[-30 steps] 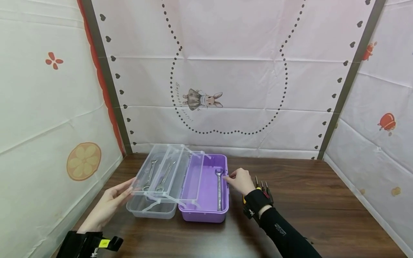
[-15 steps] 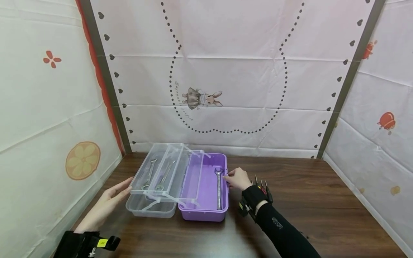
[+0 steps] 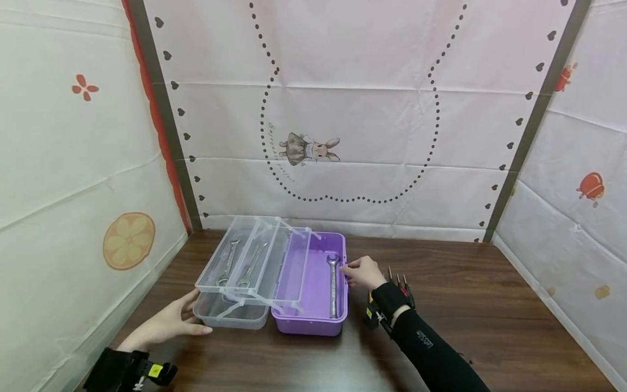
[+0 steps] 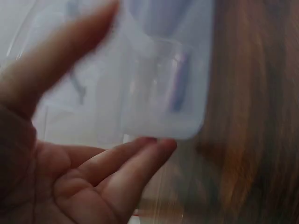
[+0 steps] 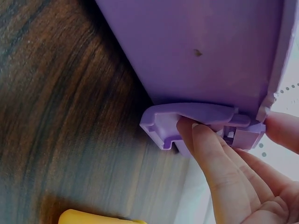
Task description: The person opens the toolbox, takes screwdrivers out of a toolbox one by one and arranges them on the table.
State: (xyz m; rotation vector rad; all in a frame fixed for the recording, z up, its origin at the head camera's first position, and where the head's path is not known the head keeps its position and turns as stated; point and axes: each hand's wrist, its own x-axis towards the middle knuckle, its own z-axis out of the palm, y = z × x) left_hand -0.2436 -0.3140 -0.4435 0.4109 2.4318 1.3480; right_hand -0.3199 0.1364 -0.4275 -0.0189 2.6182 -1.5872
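Observation:
A purple toolbox (image 3: 309,327) stands on the table with a wrench (image 3: 333,286) lying inside. A clear tray (image 3: 206,287) spreads over its left part, with two wrenches in it. Below the tray, the toolbox's clear lid (image 3: 230,320) lies folded out to the left. My left hand (image 3: 164,325) is at the lid's left side, fingers extended; in the left wrist view the fingertips (image 4: 166,145) meet the clear plastic's edge. My right hand (image 3: 364,272) holds the toolbox's right side, thumb at the rim and fingers on the purple latch (image 5: 201,114).
Several slim tools with pointed tips (image 3: 403,284) lie right of the toolbox, partly hidden by my right wrist. A yellow handle (image 5: 96,217) shows in the right wrist view. Printed cloth (image 3: 367,136) hangs at the back and both sides of the wooden table (image 3: 490,305).
My left hand has left the tray's edge and moved down to the clear lid, its thumb now spread toward the front. The right hand keeps its place on the toolbox's side.

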